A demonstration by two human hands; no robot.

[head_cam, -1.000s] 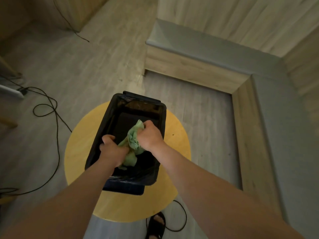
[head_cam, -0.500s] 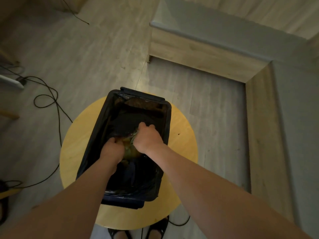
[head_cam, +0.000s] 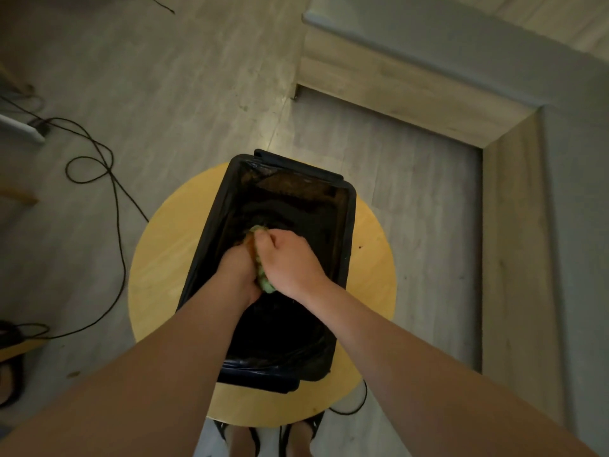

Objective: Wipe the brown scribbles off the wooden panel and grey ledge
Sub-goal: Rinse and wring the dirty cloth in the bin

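The fingers of the right hand are curled tight round the green cloth. The left hand grips it from the other side, so the cloth is squashed between the two. A second ago the cloth was up near the rim and stuck out bright and loose. Now both hands have gone down deep into the black tub. Only a small bit of cloth peeks out, with a brownish patch at its far end. It looks like the cloth is being rinsed or squeezed out, but it is too dark to tell if there is water under the fingers. The tub sits on the round yellow counter, which spreads out on every side of the fingers. Far off, up and to the right of the fingers, are the wooden panel and the grey ledge, and nothing touches them. So the wiping is stopped for now. No scribbles show from here.
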